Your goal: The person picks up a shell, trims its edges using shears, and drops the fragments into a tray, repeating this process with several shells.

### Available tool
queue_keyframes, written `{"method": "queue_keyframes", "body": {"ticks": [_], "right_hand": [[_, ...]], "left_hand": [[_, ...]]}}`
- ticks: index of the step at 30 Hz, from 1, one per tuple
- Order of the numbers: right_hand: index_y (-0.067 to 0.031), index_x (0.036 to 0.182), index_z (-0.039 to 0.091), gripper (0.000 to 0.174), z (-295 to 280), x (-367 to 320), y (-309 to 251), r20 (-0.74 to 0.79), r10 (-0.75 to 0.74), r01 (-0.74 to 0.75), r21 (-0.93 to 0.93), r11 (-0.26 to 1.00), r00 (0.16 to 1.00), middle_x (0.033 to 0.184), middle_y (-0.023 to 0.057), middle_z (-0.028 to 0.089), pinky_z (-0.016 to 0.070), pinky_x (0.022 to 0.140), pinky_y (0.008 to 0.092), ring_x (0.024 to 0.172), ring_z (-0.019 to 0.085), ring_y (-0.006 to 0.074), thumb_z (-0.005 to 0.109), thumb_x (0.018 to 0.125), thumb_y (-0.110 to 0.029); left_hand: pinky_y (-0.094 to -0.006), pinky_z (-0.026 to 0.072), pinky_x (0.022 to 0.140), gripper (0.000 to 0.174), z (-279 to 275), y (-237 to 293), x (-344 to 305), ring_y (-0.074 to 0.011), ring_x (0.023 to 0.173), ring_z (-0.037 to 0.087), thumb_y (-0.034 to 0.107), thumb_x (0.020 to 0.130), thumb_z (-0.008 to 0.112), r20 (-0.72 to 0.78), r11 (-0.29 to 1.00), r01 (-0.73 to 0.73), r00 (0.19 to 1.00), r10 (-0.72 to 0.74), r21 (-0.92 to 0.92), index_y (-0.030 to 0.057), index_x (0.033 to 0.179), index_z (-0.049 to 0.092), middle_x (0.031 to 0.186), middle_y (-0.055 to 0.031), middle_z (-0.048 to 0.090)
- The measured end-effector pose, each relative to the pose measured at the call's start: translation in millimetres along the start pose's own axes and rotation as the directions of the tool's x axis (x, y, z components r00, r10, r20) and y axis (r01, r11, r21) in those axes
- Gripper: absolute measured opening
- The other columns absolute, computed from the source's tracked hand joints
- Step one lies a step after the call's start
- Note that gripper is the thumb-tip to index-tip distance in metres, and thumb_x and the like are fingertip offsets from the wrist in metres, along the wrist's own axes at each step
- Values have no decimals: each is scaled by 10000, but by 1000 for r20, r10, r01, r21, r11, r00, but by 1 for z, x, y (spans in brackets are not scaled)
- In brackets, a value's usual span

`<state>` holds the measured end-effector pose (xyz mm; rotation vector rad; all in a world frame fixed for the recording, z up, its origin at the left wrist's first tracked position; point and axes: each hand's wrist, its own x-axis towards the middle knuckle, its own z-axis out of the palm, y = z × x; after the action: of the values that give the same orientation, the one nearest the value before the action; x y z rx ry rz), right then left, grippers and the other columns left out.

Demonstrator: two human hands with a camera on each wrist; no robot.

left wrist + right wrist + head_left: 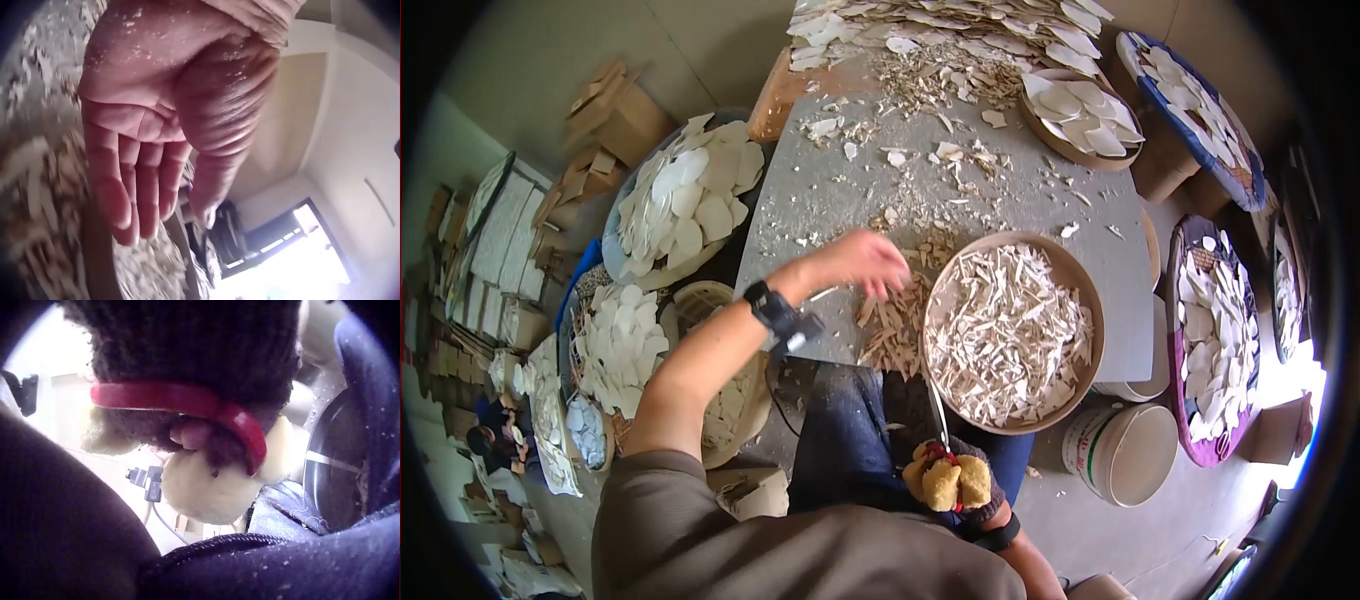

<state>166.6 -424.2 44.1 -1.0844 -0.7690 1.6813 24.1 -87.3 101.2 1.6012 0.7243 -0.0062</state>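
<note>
My bare left hand (862, 262) is over the table's near edge, beside a heap of brownish strips (890, 335). Its fingers are extended and nothing lies in the palm, which is dusted with white flecks in the left wrist view. Low in front of my body, my gloved right hand (988, 492) grips red-handled scissors (181, 397), their blade pointing up toward the table. Yellow foam-like padding (945, 482) covers parts of the fingers. Between the hands and to the right, a round tray (1097, 325) holds many cut whitish strips.
Thin whitish slices are stacked at the back of the grey table (820, 200), among scraps. A bowl of slices (1085, 115) stands back right. Baskets of slices (685, 195) flank the left side, others (1215, 340) the right. A white bucket (1135, 455) sits below right.
</note>
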Motion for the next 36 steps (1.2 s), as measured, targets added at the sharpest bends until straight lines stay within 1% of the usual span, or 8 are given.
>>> {"method": "queue_keyframes", "body": {"ticks": [3, 5, 12, 16, 21, 25, 29, 36], "right_hand": [[-27, 1000, 586, 144, -1, 11, 9, 21, -20, 23, -179, 984, 1000, 933, 47, 610, 463, 778, 259, 859, 580, 133, 503, 887, -60], [-39, 1017, 597, 187, -11, 22, 34, 21, 167, -168, 166, 972, 986, 961, 24, 621, 464, 791, 250, 873, 583, 112, 540, 841, -10], [-45, 1031, 596, 225, -12, 50, 3, 152, 41, 43, -509, 859, 988, 907, 107, 623, 473, 754, 301, 832, 600, 221, 558, 815, -94], [-45, 1028, 596, 222, -15, 70, 9, 110, 56, -4, -420, 908, 992, 905, 106, 624, 473, 754, 302, 832, 600, 219, 559, 815, -93], [-46, 1025, 596, 218, -17, 77, 14, 97, 55, -11, -403, 915, 994, 904, 104, 624, 473, 753, 303, 832, 600, 217, 560, 814, -91], [-47, 1022, 596, 215, -20, 74, 13, 109, 29, 20, -423, 906, 994, 903, 103, 625, 473, 753, 304, 832, 600, 216, 560, 814, -89], [-47, 1019, 596, 213, -17, 64, 13, 110, 7, 43, -451, 891, 994, 901, 102, 625, 473, 753, 304, 831, 600, 214, 561, 814, -88], [-48, 1015, 596, 208, -7, 45, 16, 134, -132, 184, -542, 820, 982, 899, 101, 626, 472, 752, 306, 831, 600, 211, 562, 813, -85]], "left_hand": [[-218, 503, 523, 256, -96, -42, 36, -145, 653, 651, 161, 845, 620, -410, 998, -26, 912, 1, -55, -25, 1022, 609, 861, -116, 670], [-254, 514, 546, 252, -151, -69, 69, -168, 665, 654, 142, 806, 619, -603, 999, -6, 797, 30, 41, -1, 1014, 621, 877, -105, 673], [-454, 394, 964, 495, -231, -98, 159, -287, 1224, 425, 113, 748, 540, -814, 673, 473, 442, 376, 568, 140, 1242, 510, 1293, -93, 495], [-430, 387, 979, 513, -256, -99, 188, -318, 1230, 405, 108, 748, 525, -824, 635, 609, 560, 80, 476, 145, 1259, 495, 1301, -133, 472], [-440, 481, 730, 240, -219, -84, 171, -355, 871, 592, 30, 749, 510, -507, 506, 222, 673, 539, 833, 97, 949, 626, 951, -147, 616], [-404, 480, 778, 234, -158, -39, 168, -341, 892, 587, 61, 786, 549, -439, 543, 141, 765, 471, 828, 85, 1000, 642, 974, -129, 621], [-387, 481, 785, 203, -116, -14, 216, -312, 894, 594, 110, 827, 548, -421, 537, -188, 434, 797, 822, 71, 1002, 643, 976, -107, 630], [-390, 483, 713, 167, -57, -11, 238, -313, 786, 602, 150, 799, 576, -291, 596, -125, 782, 551, 793, 69, 923, 651, 891, -125, 642]]}}
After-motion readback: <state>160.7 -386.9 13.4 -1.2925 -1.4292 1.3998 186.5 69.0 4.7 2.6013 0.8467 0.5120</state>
